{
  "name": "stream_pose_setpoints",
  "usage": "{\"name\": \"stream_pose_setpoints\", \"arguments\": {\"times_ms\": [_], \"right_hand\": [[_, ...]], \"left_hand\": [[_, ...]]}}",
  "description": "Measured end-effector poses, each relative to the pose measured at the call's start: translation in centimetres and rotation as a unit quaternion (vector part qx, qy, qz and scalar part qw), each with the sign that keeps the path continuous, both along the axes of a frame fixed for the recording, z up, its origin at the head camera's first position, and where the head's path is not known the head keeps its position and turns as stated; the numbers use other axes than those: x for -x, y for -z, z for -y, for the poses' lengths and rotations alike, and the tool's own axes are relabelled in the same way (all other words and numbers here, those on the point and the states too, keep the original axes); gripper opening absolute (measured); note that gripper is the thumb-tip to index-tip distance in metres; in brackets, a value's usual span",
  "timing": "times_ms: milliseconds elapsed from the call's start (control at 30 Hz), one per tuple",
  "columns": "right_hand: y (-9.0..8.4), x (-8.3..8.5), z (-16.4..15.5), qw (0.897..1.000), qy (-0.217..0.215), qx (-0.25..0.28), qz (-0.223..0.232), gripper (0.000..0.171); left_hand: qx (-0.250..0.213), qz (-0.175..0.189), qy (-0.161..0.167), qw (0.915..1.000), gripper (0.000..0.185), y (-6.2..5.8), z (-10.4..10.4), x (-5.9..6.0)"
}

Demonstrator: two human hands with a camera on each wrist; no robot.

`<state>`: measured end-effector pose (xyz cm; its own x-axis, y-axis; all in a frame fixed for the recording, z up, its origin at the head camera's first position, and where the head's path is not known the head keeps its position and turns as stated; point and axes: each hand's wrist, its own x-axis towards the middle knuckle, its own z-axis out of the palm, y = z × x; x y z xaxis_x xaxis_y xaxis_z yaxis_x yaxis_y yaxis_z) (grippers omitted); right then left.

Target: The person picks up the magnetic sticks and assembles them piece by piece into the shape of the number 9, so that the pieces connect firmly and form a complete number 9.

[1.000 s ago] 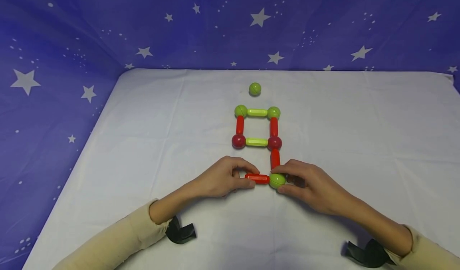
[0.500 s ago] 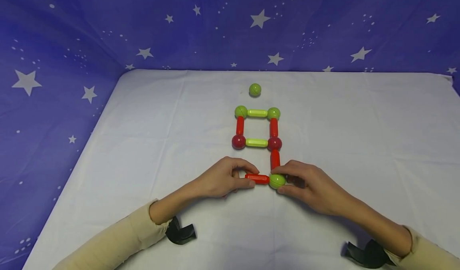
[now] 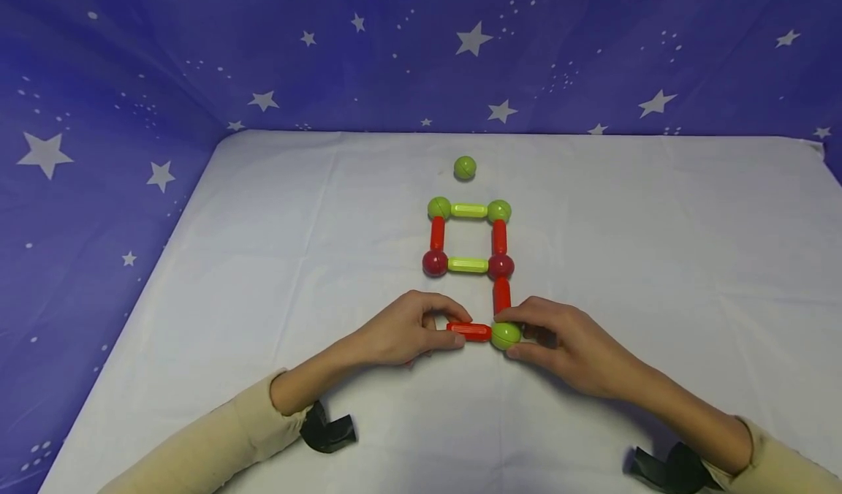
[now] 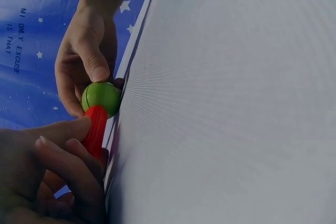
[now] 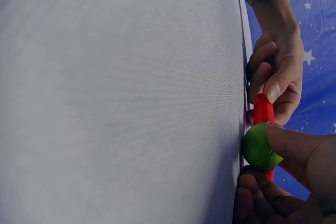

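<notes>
loose green ball [image 3: 464, 167] | far of square frame [image 3: 468, 237] | hands clear of both

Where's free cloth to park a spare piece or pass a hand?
Free: the white cloth right of the rod-and-ball frame, and the wide stretch to its left. A narrower strip lies behind the loose green ball. Crowded: the near centre, where left hand and right hand pinch the red rod and green ball.

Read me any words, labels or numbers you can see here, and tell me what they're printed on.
"MI ONLY EXCUSE" and "IS THAT": white print running sideways on the blue star backdrop, left wrist view; the first word is unclear.
Nothing readable on the rods, balls or white tablecloth.
</notes>
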<state>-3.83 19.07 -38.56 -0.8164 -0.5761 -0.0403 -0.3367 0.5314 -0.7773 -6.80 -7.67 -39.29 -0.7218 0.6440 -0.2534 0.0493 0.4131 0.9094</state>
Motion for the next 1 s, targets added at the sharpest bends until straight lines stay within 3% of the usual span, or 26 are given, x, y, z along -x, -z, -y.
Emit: {"name": "stream_pose_setpoints", "arguments": {"times_ms": [333,600,800,1000], "right_hand": [[0.0,-0.1,0.0,1.000,0.001,0.001,0.002,0.036],[0.0,0.0,0.1,1.000,0.001,-0.001,0.005,0.037],[0.0,0.0,0.0,1.000,0.000,-0.008,-0.001,0.036],[0.0,0.0,0.0,1.000,0.003,-0.009,0.005,0.036]], "left_hand": [[-0.009,0.002,-0.003,1.0000,0.025,0.0,0.1,0.0],[-0.011,-0.014,-0.035,0.9992,0.024,-1.1,1.0,0.8],[-0.031,-0.015,-0.076,0.9965,0.026,-2.4,1.5,3.3],[-0.052,-0.035,-0.151,0.9866,0.030,-3.3,1.7,7.1]]}}
